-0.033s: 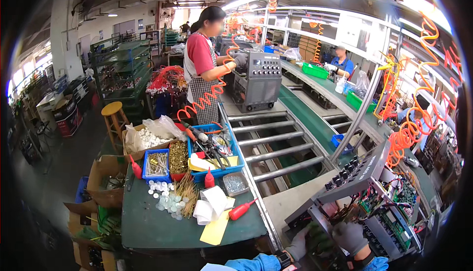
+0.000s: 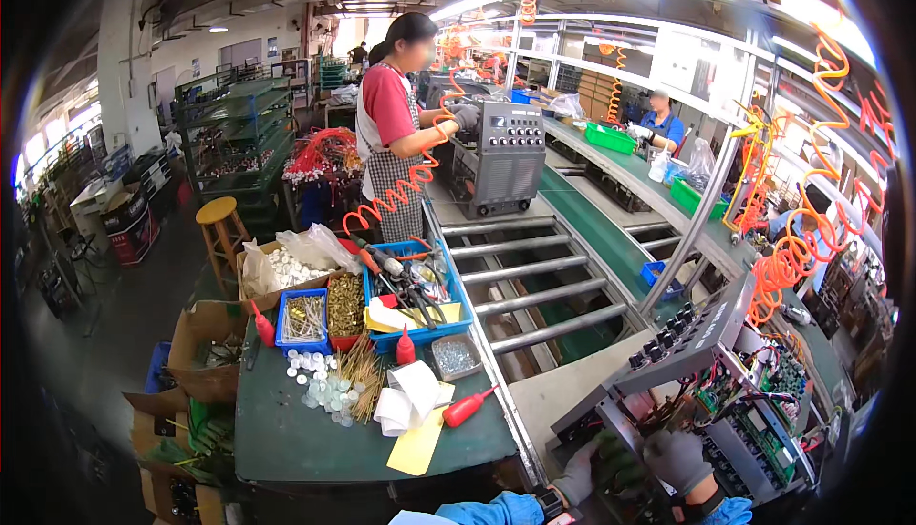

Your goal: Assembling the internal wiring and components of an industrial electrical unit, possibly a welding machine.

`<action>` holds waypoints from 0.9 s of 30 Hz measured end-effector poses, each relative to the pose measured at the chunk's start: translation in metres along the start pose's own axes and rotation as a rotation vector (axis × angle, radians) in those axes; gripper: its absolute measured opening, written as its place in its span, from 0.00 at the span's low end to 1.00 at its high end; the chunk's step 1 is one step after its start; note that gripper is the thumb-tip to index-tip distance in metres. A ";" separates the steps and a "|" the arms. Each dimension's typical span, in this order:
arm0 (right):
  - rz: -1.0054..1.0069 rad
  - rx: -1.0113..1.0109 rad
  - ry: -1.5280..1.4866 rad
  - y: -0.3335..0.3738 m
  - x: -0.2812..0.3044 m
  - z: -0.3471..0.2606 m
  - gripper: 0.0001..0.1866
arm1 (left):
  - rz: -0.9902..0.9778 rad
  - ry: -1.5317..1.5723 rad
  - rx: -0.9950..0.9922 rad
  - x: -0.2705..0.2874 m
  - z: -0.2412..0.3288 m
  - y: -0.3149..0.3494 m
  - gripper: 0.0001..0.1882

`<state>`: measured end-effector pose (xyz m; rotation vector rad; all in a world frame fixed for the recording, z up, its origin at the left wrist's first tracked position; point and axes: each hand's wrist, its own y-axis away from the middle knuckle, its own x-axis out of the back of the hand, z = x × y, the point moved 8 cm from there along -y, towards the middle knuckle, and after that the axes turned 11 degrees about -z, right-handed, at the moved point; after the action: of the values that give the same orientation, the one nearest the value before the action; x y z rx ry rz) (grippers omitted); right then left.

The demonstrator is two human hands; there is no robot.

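Note:
At the lower right stands an opened grey machine (image 2: 596,411) with a row of black knobs on its sloping panel. Green circuit boards (image 2: 763,444) and bundled wires show inside it. My left hand (image 2: 578,477), in a grey glove, is at the machine's near lower part. Its fingers are lost in shadow there. Beside it, my right hand (image 2: 677,460), also gloved in grey, is curled over the machine's near side, left of the boards. Whatever lies under its bent fingers is hidden.
Left of me, a green-topped table (image 2: 286,439) carries a blue tool bin (image 2: 456,287), red squeeze bottles (image 2: 468,407), white discs and paper strips. A roller conveyor (image 2: 544,287) runs ahead to a co-worker (image 2: 391,110) at another grey machine (image 2: 510,167). Orange coiled hoses (image 2: 778,282) hang at right.

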<state>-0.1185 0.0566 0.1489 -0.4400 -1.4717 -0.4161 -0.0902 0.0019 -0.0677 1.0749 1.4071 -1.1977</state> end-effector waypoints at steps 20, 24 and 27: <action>-0.120 0.026 0.014 -0.003 0.004 -0.005 0.10 | 0.263 -0.058 0.052 -0.035 0.006 0.023 0.16; -0.149 0.036 0.068 -0.003 0.004 -0.011 0.12 | 0.232 -0.030 0.048 -0.031 0.005 0.020 0.17; -0.135 0.015 0.069 -0.001 0.005 -0.012 0.14 | 0.193 0.003 0.044 -0.017 0.002 0.016 0.17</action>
<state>-0.1089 0.0492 0.1530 -0.3121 -1.4413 -0.5227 -0.0719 0.0010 -0.0532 1.2151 1.2530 -1.0913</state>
